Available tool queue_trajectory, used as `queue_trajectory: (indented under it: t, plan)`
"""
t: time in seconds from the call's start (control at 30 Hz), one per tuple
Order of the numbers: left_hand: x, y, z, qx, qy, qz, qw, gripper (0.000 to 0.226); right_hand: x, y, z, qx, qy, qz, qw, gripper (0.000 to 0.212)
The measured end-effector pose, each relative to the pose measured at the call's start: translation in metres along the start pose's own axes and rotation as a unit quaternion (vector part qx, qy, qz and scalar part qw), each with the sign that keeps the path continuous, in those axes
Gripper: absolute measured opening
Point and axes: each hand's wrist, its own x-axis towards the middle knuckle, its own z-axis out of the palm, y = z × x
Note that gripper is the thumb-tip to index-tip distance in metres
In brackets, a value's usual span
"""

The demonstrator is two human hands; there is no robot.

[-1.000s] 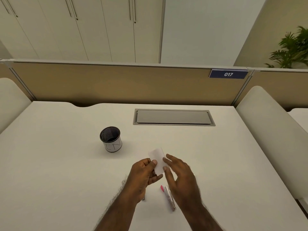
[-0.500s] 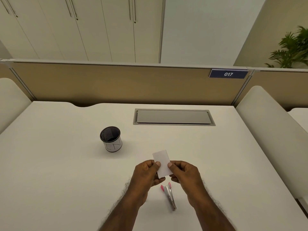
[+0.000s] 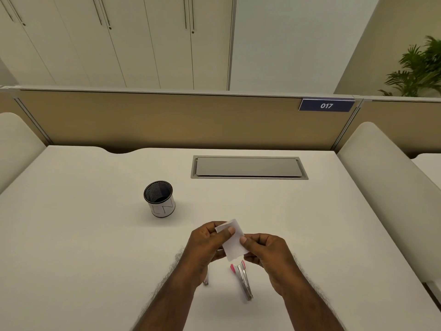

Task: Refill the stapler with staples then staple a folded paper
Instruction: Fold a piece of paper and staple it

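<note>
I pinch the paper (image 3: pixel 232 241) with my left hand (image 3: pixel 207 244) and right hand (image 3: pixel 265 253), low middle of frame. I should press its fold flat. The stapler (image 3: pixel 243 279) below looks open, I think.

head view, looking forward-down over desk (image 3: pixel 95 235), hands (image 3: pixel 205 244) near.

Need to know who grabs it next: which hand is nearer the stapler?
Right. The right hand holds the paper just above and right of the stapler; the left hand is farther off to its left.
</note>
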Motion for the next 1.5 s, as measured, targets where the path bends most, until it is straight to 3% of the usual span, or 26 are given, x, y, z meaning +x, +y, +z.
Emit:
queue_trajectory:
  t: [0.13, 0.2, 0.43, 0.6, 0.7, 0.8, 0.93, 1.03, 1.1, 1.2, 1.4, 1.5]
  plan:
    - [0.003, 0.003, 0.001, -0.019, -0.015, -0.045, 0.999, 0.032, -0.003, -0.002, 0.002, -0.021, -0.020, 0.000, 1.000, 0.009]
    - [0.004, 0.002, 0.001, -0.020, -0.013, -0.056, 0.998, 0.027, -0.004, -0.002, 0.003, -0.026, -0.028, 0.002, 0.999, 0.008]
    - [0.005, -0.007, 0.003, 0.024, 0.021, -0.021, 0.999, 0.020, -0.004, 0.001, 0.003, -0.061, -0.027, 0.004, 0.998, 0.007]
    - [0.003, -0.018, 0.003, -0.024, 0.016, -0.020, 0.999, 0.015, -0.002, 0.003, 0.004, -0.080, -0.019, 0.001, 0.997, 0.008]
    - [0.001, -0.028, -0.002, -0.083, -0.013, -0.027, 0.996, 0.022, 0.001, 0.005, 0.002, -0.054, -0.012, 0.013, 0.998, 0.004]
    - [0.000, -0.034, -0.004, -0.096, -0.025, -0.025, 0.995, 0.024, 0.001, 0.010, 0.001, -0.035, -0.022, 0.014, 0.999, 0.008]
    - [0.006, -0.031, -0.010, -0.062, 0.026, 0.004, 0.998, 0.019, 0.010, 0.030, -0.002, -0.076, 0.004, 0.011, 0.997, 0.021]
    - [0.014, -0.026, -0.018, -0.039, 0.060, 0.013, 0.997, 0.020, 0.020, 0.065, -0.004, -0.288, 0.067, -0.015, 0.955, 0.025]
    - [0.018, -0.022, -0.021, -0.020, 0.070, 0.014, 0.997, 0.022, 0.017, 0.090, 0.000, -0.429, 0.063, -0.009, 0.901, 0.049]
    - [0.020, -0.018, -0.022, 0.005, 0.074, 0.022, 0.997, 0.024, 0.011, 0.111, 0.008, -0.548, 0.063, -0.026, 0.834, 0.073]
    - [0.016, -0.013, -0.018, 0.029, 0.078, 0.045, 0.996, 0.023, 0.016, 0.124, 0.013, -0.574, 0.094, -0.064, 0.811, 0.070]
    - [0.016, -0.011, -0.017, 0.026, 0.080, 0.050, 0.995, 0.021, 0.019, 0.129, 0.009, -0.542, 0.097, -0.083, 0.831, 0.056]
